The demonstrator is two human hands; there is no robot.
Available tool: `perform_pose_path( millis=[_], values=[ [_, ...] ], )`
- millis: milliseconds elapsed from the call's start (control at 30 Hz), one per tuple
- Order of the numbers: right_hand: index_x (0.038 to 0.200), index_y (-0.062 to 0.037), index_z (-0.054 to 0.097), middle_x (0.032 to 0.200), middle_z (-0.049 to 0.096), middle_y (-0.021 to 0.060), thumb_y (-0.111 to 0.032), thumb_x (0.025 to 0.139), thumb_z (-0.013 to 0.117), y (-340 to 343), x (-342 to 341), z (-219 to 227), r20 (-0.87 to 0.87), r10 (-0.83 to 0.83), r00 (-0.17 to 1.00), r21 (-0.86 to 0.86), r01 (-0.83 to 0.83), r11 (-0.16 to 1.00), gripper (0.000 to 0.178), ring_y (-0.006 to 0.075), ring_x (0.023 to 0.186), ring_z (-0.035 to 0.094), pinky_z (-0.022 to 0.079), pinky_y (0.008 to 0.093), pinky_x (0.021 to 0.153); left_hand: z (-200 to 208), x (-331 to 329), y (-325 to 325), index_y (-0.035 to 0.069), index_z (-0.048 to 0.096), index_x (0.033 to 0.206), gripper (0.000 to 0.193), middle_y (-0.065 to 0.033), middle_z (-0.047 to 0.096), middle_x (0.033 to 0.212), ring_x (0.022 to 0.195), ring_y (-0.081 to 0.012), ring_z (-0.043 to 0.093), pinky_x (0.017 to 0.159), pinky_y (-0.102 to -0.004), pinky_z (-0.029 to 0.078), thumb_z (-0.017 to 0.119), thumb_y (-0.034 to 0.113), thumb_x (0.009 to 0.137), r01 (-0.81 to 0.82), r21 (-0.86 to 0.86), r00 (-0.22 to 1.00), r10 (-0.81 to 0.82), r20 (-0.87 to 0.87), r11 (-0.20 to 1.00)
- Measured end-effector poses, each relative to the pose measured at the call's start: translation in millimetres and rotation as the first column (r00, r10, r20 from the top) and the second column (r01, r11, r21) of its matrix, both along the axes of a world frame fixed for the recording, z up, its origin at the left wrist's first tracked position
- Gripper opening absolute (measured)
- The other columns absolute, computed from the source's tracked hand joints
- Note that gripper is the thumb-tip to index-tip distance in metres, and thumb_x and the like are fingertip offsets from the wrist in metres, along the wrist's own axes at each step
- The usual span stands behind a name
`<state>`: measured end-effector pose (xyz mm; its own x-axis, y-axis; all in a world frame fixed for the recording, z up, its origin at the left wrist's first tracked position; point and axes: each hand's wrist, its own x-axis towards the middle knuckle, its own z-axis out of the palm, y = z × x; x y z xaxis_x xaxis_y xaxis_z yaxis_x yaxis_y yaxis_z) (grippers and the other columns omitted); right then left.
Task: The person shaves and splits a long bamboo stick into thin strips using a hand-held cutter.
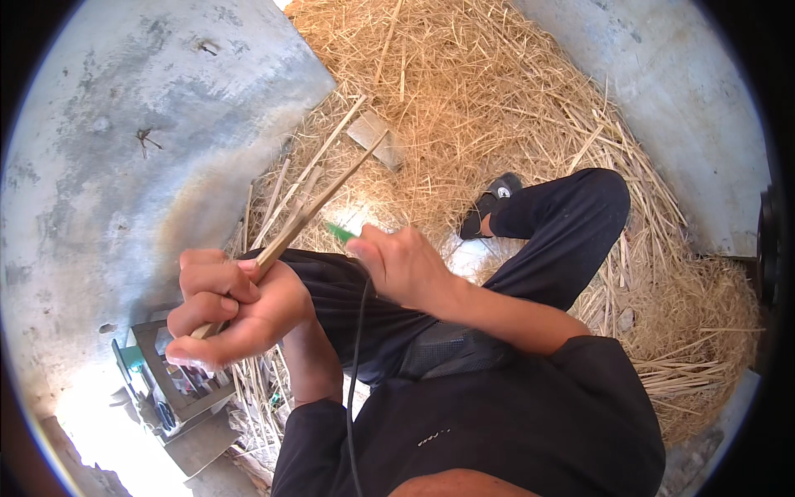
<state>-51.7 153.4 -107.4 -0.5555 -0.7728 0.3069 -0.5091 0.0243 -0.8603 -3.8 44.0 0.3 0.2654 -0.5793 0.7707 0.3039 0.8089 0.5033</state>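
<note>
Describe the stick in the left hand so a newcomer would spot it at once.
From the black shirt at the bottom, follow the left forearm up to the left hand. The stick runs through its curled fingers and slants up and right. Unlike the loose straw beyond, it is thicker, hand-held, and tapers to a dark tip.

Shirt (pixel 530 414): sm. pale txt (pixel 432 437), illeg. | shoe (pixel 474 222): wht mark (pixel 503 192), illeg.
</note>
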Motion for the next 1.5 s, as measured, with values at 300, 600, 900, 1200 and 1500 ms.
perform_pose_path(
  millis=[300,600,900,1200,1500],
  values=[
    [0.071,0.0005,0.054,0.053,0.051,0.0223,-0.028,0.098,0.042,-12.3,-17.7,-29.9,-0.008,0.005,1.000,0.154,-0.004,0.988,0.041,0.0401,0.051,0.056,0.042,0.0456,0.045,1.5,2.7,-10.3,0.015,0.027,0.056,0.053,0.0038,0.016,0.041,0.038,-0.0069,0.015,0.044,-0.0223,0.017,0.023,0.045,0.100,0.063,-0.054,0.998,-0.063,0.001,0.997],
    [0.067,0.0044,0.055,0.058,0.052,0.0257,-0.032,0.098,0.037,-7.6,-60.5,-73.9,0.149,-0.172,0.974,0.609,0.046,0.792,0.051,0.0395,0.054,0.056,0.043,0.0477,0.056,-3.5,1.4,1.7,0.013,0.031,0.060,0.054,0.0024,0.022,0.040,0.038,-0.0076,0.015,0.043,-0.0218,0.018,0.019,0.048,0.099,0.233,-0.180,0.972,-0.224,0.072,0.956],
    [0.102,0.0019,0.051,0.061,0.051,0.0194,-0.024,0.097,0.041,10.0,-25.7,4.7,0.305,0.026,0.952,0.062,-0.047,0.997,0.028,0.0350,0.056,0.055,0.039,0.0420,0.054,5.9,13.1,-32.1,0.015,0.027,0.056,0.053,0.0033,0.019,0.045,0.042,-0.0082,0.026,0.044,-0.0202,0.023,0.029,0.047,0.098,0.037,0.008,0.999,-0.037,0.002,0.999],
    [0.100,-0.0004,0.050,0.056,0.052,0.0175,-0.018,0.096,0.043,13.9,7.4,40.3,0.076,0.120,0.990,-0.001,-0.120,0.993,0.019,0.0366,0.051,0.056,0.043,0.0440,0.047,5.6,-0.6,-17.3,0.012,0.031,0.063,0.050,0.0024,0.023,0.046,0.039,-0.0085,0.030,0.040,-0.0199,0.022,0.019,0.040,0.102,-0.273,-0.258,0.951,0.300,0.069,0.927],
    [0.087,-0.0007,0.045,0.049,0.049,0.0165,-0.017,0.093,0.047,15.3,7.1,34.7,-0.041,0.100,0.994,0.010,-0.099,0.995,0.017,0.0365,0.044,0.052,0.041,0.0447,0.043,2.4,-2.2,-11.4,0.014,0.027,0.062,0.049,0.0039,0.018,0.049,0.038,-0.0065,0.027,0.039,-0.0188,0.019,0.022,0.041,0.102,-0.225,-0.157,0.972,0.234,0.038,0.962]
  ],
)
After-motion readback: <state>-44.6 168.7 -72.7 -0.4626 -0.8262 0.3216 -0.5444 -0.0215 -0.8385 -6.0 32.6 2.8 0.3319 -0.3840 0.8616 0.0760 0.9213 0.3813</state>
